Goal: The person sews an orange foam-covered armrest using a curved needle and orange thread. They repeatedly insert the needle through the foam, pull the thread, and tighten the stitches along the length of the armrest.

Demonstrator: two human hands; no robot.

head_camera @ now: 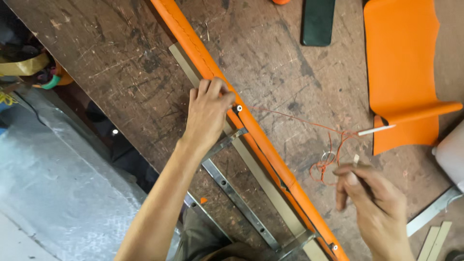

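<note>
Nearest the camera, the right hand (374, 198) is drawn back low over the table (121, 67), its fingers (349, 178) pinched shut on a thin tool or needle whose pale tip (356, 158) pokes up between them; the hand is blurred, so the exact grip is hard to read. From it an orange thread (328, 159) loops and tangles, then runs taut across the wood to a small hole (239, 108) in the long orange leather-covered bar (251, 130).

The left hand (207, 113) lies on that bar near the hole, fingers curled down over the orange cover and pressing it against the table. The bar crosses the table on a slant, from the lower right to the top edge. A row of stitching shows along the upper stretch beyond the left hand; below the hand the seam looks open, with dark gaps along it, so the sewing appears partly done with the nearer stretch left. A pale flat strip (261, 179) lies along the bar, and a metal frame with holes (237, 198) juts out from under it toward the person.

Farther off lie a sheet of orange leather (401, 58) with a curled edge, a white stick (377, 130) touching it, and a dark green piece (318, 21). The table is scarred, stained dark wood. Left of it the floor drops away, with a silvery sheet (53, 183) and clutter.
</note>
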